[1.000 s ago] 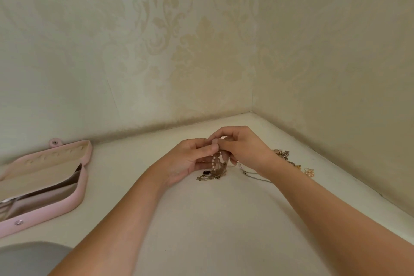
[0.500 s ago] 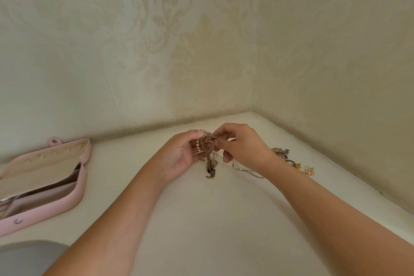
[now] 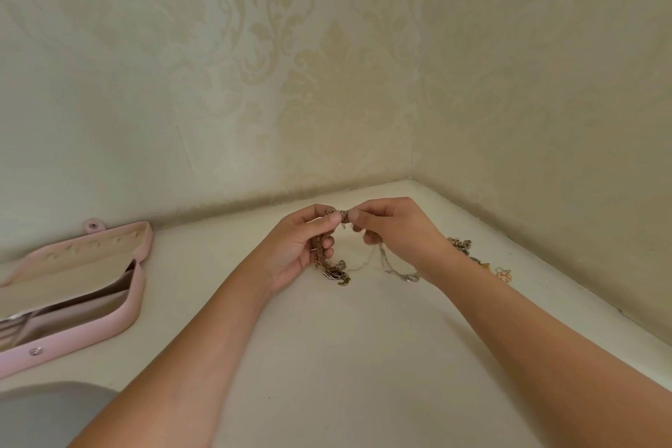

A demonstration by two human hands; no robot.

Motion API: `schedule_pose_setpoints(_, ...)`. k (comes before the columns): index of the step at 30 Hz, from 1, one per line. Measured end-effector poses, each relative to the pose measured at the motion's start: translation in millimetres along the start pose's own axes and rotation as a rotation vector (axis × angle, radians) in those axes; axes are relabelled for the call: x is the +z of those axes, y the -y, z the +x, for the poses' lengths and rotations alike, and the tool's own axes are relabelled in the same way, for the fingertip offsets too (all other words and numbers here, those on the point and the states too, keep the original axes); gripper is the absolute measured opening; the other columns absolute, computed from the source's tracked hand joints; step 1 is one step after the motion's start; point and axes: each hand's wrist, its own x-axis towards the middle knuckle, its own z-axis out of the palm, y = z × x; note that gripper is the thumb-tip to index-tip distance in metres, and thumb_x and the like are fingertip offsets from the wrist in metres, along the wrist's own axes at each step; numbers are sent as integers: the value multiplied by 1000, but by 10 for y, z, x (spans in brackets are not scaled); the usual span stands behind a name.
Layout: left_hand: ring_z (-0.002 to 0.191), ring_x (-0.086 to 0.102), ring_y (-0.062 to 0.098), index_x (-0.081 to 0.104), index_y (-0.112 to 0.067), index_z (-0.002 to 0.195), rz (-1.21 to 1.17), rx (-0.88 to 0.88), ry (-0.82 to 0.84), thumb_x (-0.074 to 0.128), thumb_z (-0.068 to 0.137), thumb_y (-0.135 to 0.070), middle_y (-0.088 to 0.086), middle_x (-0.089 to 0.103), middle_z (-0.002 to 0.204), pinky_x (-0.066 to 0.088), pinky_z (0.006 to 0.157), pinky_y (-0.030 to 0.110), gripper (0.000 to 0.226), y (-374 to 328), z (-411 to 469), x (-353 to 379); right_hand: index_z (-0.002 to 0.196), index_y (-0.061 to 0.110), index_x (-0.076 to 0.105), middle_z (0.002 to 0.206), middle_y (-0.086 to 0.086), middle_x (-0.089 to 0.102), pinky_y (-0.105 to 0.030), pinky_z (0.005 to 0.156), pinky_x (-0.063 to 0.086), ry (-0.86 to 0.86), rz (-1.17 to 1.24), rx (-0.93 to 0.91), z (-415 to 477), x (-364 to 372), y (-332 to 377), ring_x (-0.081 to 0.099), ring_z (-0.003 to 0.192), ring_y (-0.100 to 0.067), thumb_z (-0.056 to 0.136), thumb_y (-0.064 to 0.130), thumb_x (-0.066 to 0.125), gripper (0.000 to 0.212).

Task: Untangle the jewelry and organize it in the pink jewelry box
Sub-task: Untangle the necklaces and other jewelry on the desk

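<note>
Two hands meet over the table (image 3: 327,356): left hand (image 3: 298,247) curls round the tangled chain bundle (image 3: 336,273), right hand (image 3: 396,233) pinches its top. Pink jewelry box (image 3: 123,313) lies open, well to the left; loose pcs (image 3: 463,245) by R wrist.

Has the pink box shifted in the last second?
No. The box keeps its spot, with the same gap to the foot of the left wall.
</note>
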Motion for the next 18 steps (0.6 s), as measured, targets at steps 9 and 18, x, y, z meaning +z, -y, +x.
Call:
schedule_pose_setpoints(9, 65, 55, 13, 61, -10, 80, -64, -31, -11, 67, 70, -12, 2, 57, 73, 49, 57, 23, 11, 42, 41, -25, 80, 13, 70, 78, 0, 67, -25, 88, 47, -95, 319, 101, 25, -73, 9, 62, 81, -12, 81, 13, 70, 2)
schedule_pose_setpoints(18, 47, 42, 10, 47, -13, 56, -181, -81, 51, 71, 68, -15, -2, 41, 53, 47, 52, 24, 27, 11, 0, -3, 81, 11, 59, 51, 5, 29, -18, 44, 33, 33, 549, 197, 12, -142, 115, 23, 42, -8, 93, 19, 55, 15)
